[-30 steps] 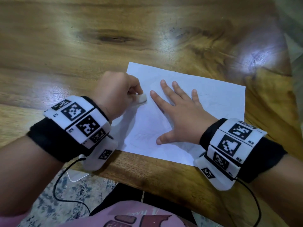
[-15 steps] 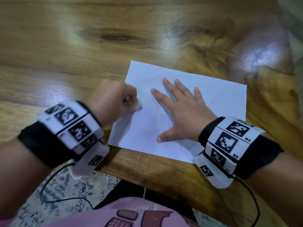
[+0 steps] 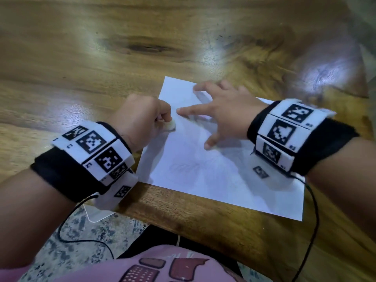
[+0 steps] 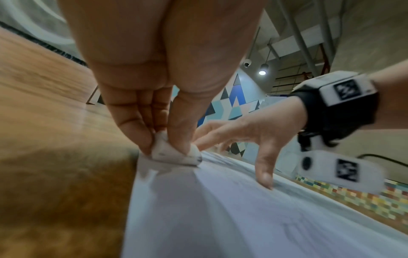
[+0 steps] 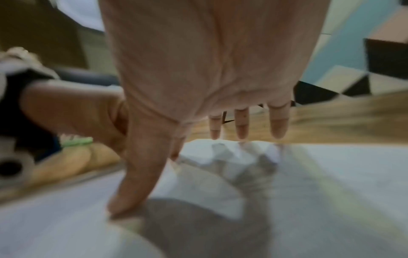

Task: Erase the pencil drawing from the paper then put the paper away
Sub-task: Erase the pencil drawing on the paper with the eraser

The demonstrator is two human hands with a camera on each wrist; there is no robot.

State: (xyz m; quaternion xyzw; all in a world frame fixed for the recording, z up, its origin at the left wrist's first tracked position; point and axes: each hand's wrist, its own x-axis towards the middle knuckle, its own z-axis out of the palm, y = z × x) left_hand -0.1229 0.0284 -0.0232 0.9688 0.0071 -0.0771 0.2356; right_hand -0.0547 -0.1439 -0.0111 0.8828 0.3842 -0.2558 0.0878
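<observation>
Right now the paper (image 3: 213, 169) lies flat on the wooden bench (image 3: 81, 58), its near edge close to the bench's front edge, with faint pencil lines left on it. The left hand (image 3: 140, 123) pinches a small white eraser (image 4: 174, 153) between thumb and fingers, pressing it onto the sheet near its left edge. The right hand (image 3: 221, 112) is spread wide, only its fingertips (image 5: 125, 204) pinning the paper. Such a light hold may let the sheet slide or buckle under a hard stroke, and rubbing so near the edge could crease or tear it.
</observation>
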